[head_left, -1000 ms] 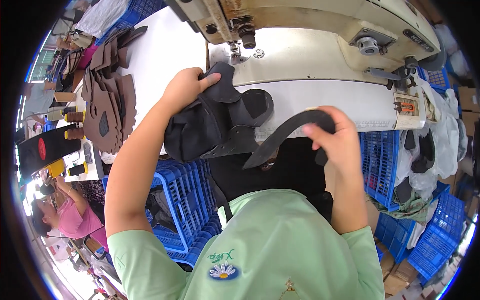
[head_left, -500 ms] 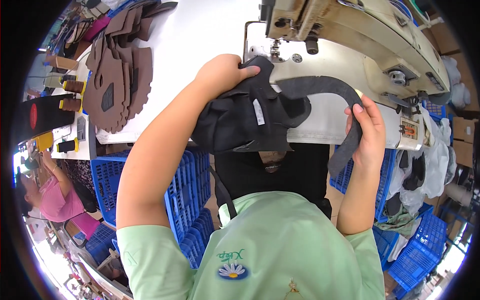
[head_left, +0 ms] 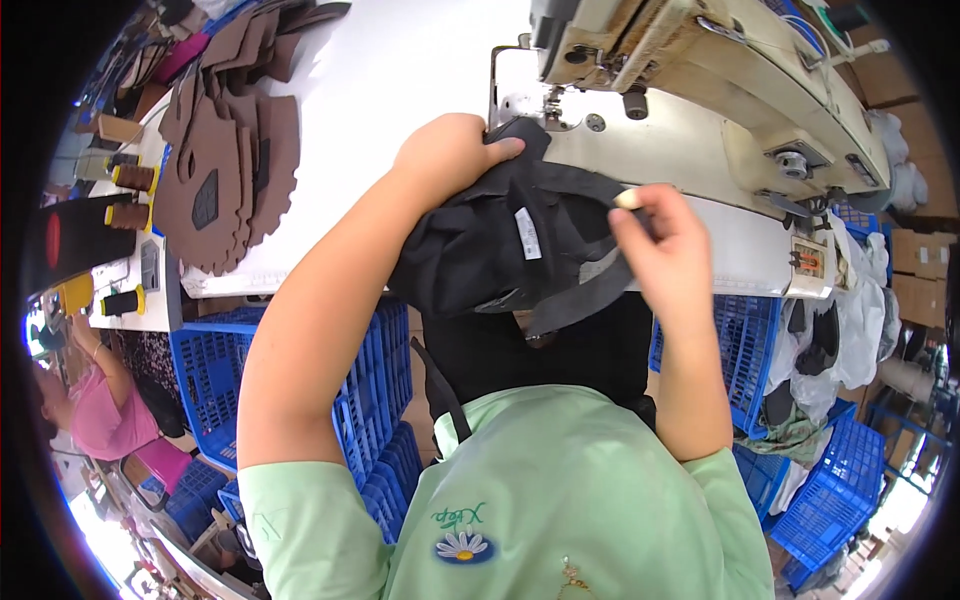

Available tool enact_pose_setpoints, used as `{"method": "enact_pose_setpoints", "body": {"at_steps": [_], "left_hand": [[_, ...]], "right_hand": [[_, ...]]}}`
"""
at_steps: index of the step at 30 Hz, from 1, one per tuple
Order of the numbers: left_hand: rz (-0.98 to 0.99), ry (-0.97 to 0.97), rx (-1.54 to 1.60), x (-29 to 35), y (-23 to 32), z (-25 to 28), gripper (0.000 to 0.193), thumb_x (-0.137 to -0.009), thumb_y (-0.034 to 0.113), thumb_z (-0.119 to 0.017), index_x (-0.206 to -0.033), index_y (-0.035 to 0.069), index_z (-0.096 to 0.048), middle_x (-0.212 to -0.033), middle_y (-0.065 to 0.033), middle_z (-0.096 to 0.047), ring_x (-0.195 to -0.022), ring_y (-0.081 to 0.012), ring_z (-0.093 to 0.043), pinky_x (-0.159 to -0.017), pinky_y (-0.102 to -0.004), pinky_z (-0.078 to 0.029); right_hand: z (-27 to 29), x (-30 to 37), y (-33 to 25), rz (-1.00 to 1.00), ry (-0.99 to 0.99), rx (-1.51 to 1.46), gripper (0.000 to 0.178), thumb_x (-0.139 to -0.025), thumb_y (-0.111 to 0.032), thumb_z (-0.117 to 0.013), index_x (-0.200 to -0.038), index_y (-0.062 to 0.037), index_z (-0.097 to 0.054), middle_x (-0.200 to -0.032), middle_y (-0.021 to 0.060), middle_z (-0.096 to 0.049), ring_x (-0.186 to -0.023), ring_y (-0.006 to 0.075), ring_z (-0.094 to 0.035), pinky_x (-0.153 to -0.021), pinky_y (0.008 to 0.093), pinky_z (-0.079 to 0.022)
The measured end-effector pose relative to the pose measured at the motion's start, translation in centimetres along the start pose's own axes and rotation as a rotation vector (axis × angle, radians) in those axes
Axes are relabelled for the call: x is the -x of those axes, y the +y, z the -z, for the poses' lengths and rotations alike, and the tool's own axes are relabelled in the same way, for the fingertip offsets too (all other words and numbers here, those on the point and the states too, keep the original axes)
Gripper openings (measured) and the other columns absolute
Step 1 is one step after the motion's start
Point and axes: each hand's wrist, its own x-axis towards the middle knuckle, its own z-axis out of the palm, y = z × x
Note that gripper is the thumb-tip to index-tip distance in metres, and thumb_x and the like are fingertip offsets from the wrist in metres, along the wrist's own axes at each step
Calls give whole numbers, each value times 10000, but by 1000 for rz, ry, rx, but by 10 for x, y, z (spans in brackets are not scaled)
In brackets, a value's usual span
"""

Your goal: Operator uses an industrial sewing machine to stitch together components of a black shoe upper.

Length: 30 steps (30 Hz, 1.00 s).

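My left hand point(head_left: 452, 158) is closed on the top edge of a black sewn fabric piece point(head_left: 448, 250), its thumb lying over the cloth just before the sewing machine's presser foot point(head_left: 553, 104). A small white label point(head_left: 527, 234) shows on the piece, which droops over the table's front edge. From near its top, a dark grey fabric strip point(head_left: 590, 297) loops right and curls back down toward my lap. My right hand point(head_left: 672, 245) pinches this strip between thumb and forefinger; a pale cover sits on one fingertip. The fingers partly hide the strip there.
The sewing machine arm point(head_left: 690, 50) reaches in from the upper right. Brown scalloped pieces point(head_left: 225, 170) are stacked on the left of the white table point(head_left: 400, 60), near thread spools point(head_left: 130, 215). Blue crates point(head_left: 215, 385) stand below. Another person point(head_left: 115, 410) sits at far left.
My right hand has moved left, bringing the strip in beside the black piece and narrowing its loop. My left hand keeps its hold in nearly the same place.
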Motion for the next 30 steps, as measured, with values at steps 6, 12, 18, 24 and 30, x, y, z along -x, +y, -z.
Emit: {"method": "enact_pose_setpoints", "body": {"at_steps": [6, 12, 18, 24, 30], "left_hand": [[67, -9, -57, 0, 3, 9, 663, -863, 593, -630, -887, -64, -718, -819, -242, -693, -802, -378, -677, -778, -432, -513], [63, -24, -142, -1, 1, 8, 668, -875, 615, -588, -857, -38, -729, -867, -248, -702, -857, -412, -682, -820, -471, -524], [94, -69, -186, -1, 5, 4, 699, -862, 677, -571, -878, -6, -721, -908, -238, -704, -881, -403, -680, -811, -475, -523], [88, -93, -212, -8, 10, 8, 653, -869, 628, -605, -913, -13, -720, -939, -232, -709, -895, -394, -682, -823, -463, -527], [133, -193, -262, -25, 23, 15, 625, -866, 561, -653, -967, -52, -716, -967, -263, -703, -925, -409, -677, -847, -452, -520]], "right_hand": [[-2, -5, -8, -11, -66, 312, 217, -806, -213, -702, -962, -69, -659, -696, 160, -640, -695, 378, -646, -685, 454, -507], [-17, -2, -3, 89, -97, 581, 274, -827, -264, -656, -970, -31, -660, -762, 206, -680, -750, 397, -671, -708, 481, -526], [-14, -17, -13, 178, -180, 717, 289, -785, -273, -708, -943, -37, -652, -794, 176, -683, -774, 374, -683, -708, 470, -536], [-25, -30, -17, 175, -281, 744, 264, -756, -271, -713, -861, -32, -669, -864, 172, -673, -822, 357, -678, -727, 469, -541], [-36, -13, 2, 296, -86, 677, 238, -772, -241, -686, -896, -38, -677, -859, 135, -631, -807, 337, -643, -679, 465, -539]]}}
